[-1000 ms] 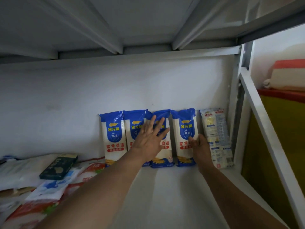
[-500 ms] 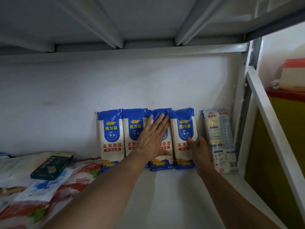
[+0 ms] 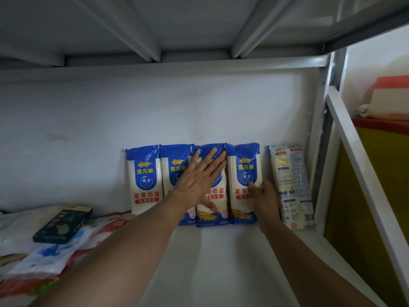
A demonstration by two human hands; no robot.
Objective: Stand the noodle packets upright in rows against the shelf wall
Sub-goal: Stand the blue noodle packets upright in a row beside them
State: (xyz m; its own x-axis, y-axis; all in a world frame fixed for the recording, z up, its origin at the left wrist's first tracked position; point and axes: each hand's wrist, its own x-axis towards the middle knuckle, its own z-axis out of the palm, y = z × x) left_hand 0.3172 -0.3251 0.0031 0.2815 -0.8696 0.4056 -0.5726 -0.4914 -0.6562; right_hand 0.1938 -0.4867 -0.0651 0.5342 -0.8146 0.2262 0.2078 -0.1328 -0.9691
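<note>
Left hand [image 3: 200, 180] lies flat and wide on the blue noodle packets [image 3: 244, 182]; right hand [image 3: 264, 196] holds the row's right edge.
Four blue packets and a pale packet [image 3: 292, 187] stand at the far shelf wall [image 3: 110, 120]; bags [image 3: 44, 258] left still lie flat.

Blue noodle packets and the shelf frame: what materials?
Blue noodle packets: apparently glossy printed plastic film; they show sheen and crinkled top seals. Shelf frame: looks like painted metal, light grey, with folded ribs overhead and punched holes in the upright.
</note>
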